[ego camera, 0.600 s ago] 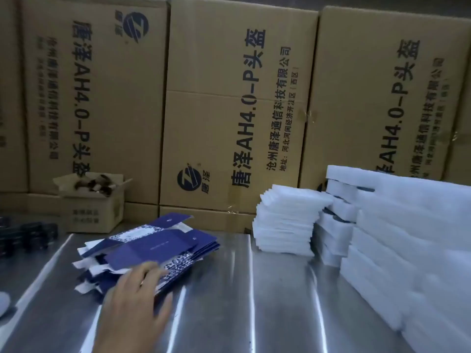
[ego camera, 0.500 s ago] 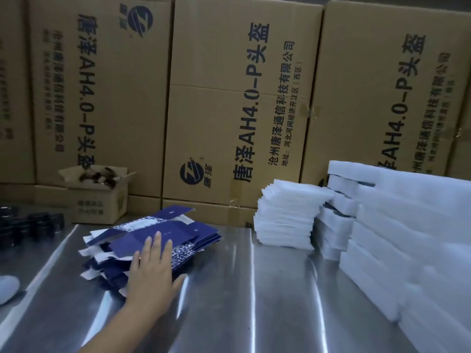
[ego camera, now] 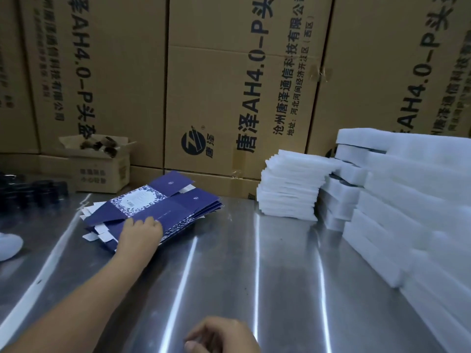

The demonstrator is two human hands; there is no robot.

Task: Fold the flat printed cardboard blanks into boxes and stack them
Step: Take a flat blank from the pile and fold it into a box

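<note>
A stack of flat dark blue printed blanks [ego camera: 183, 205] with white patterned panels lies on the steel table [ego camera: 280, 276], left of centre. My left hand [ego camera: 140, 234] reaches across onto the stack's near edge, with its fingers curled over the top blank. At the bottom edge of the view, my right hand [ego camera: 221, 335] hovers low over the table with loosely curled fingers and holds nothing. No folded box is in view.
Stacks of white foam pads [ego camera: 290, 189] and larger foam slabs [ego camera: 407, 200] fill the right side. A small open carton [ego camera: 102, 171] and dark round items [ego camera: 33, 192] sit at the back left. Large brown cartons [ego camera: 229, 85] wall off the rear.
My left hand has moved further onto the blank stack and its fingers, flat before, have curled over the top blank. My right hand has come into view at the bottom.
</note>
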